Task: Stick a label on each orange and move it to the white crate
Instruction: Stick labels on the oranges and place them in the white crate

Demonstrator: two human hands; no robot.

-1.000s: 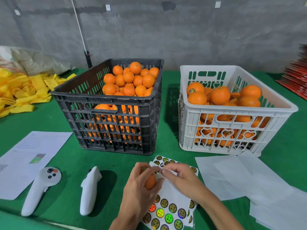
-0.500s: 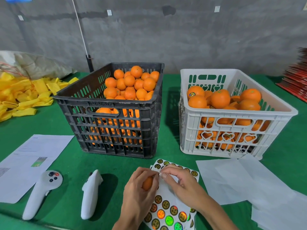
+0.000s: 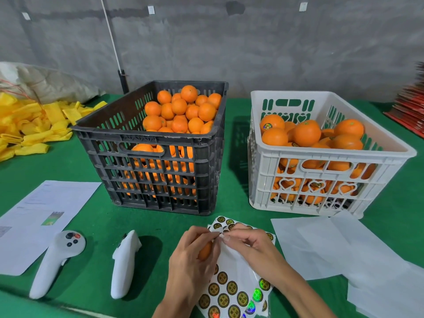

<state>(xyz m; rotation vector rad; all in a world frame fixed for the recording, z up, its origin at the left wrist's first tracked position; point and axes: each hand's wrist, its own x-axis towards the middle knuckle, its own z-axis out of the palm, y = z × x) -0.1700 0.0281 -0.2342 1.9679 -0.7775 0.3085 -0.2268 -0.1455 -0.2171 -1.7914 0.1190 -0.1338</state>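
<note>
— Head view: what sits around the hands?
— Two white controllers (image 3: 57, 258) at nine o'clock on the green bench (image 3: 96, 221), a printed sheet (image 3: 43, 216) beyond them, blank papers (image 3: 332, 246) at three o'clock. Black crate (image 3: 156, 148) at eleven, white crate (image 3: 321, 157) at one, both holding oranges.
— And the hands?
— Left hand (image 3: 190, 260) curls round an orange (image 3: 205, 250); right hand (image 3: 250, 246) pinches something small against it, over the sticker sheet (image 3: 234, 290).
— Any writing?
— Too small to read.
</note>
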